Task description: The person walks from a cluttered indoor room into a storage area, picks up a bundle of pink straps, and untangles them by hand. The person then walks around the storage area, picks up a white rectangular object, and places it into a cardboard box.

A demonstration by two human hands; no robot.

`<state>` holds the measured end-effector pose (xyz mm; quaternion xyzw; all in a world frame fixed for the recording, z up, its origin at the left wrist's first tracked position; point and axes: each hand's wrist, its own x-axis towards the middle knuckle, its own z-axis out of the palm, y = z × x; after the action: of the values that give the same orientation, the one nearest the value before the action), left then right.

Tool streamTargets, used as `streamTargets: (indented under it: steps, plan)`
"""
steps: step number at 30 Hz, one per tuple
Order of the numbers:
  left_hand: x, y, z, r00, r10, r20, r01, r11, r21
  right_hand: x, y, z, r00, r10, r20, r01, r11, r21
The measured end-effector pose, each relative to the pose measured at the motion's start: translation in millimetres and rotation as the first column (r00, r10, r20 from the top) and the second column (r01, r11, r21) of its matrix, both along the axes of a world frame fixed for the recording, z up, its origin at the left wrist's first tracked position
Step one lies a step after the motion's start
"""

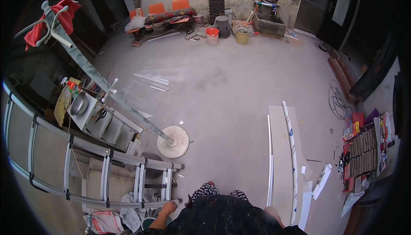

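My left hand (169,207), fingers curled, is at the lower end of an aluminium telescopic ladder (122,205). It overlaps the near rail in the picture, and I cannot tell whether it grips it or is only in front. My right hand (272,212) hangs low beside my body, blurred and partly hidden by my dark top. Close to it on the floor lie a long flat board (280,158), a tube in printed wrapping (291,158) and a thin white strip (270,171). No object shows in that hand.
A coat stand with a round base (179,151) leans across the left, beside a shelf unit (109,122) holding a metal bowl (79,103). White strips (152,80) lie on the floor. Buckets (241,36), orange seats (156,8) and a stone sink (269,25) line the far wall. Cable coils (339,102) lie right.
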<state>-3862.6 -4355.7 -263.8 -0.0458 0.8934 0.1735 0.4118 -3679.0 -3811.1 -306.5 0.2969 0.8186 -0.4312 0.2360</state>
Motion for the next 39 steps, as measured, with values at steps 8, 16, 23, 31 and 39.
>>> streamTargets:
  steps: [8, 16, 23, 31, 39]
  plan:
    - [-237.0, 103.1, 6.5, 0.963, -0.094, -0.253, 0.122, 0.988, 0.097, -108.0, 47.1, -56.2, 0.989, -0.097, 0.113, 0.097, 0.995, 0.004]
    - [-324.8, 178.1, -15.5, 0.998, -0.041, -0.04, 0.043, 0.998, 0.045, -282.5, 215.0, -168.9, 0.738, 0.67, 0.073, -0.65, 0.679, 0.341]
    - [-388.8, 207.7, -3.7, 0.971, 0.198, 0.136, -0.186, 0.978, -0.098, -561.7, 321.5, -62.4, 0.818, -0.389, 0.424, 0.568, 0.431, -0.701]
    - [-463.9, 215.5, -21.8, 0.924, 0.344, 0.17, -0.344, 0.939, -0.031, -790.4, 301.8, -83.4, 0.923, 0.279, 0.265, -0.076, 0.808, -0.585]
    - [-630.4, 160.6, -21.4, 0.861, 0.453, 0.229, -0.454, 0.889, -0.055, -996.7, 176.1, -50.6, 0.939, 0.302, 0.166, -0.28, 0.949, -0.145]
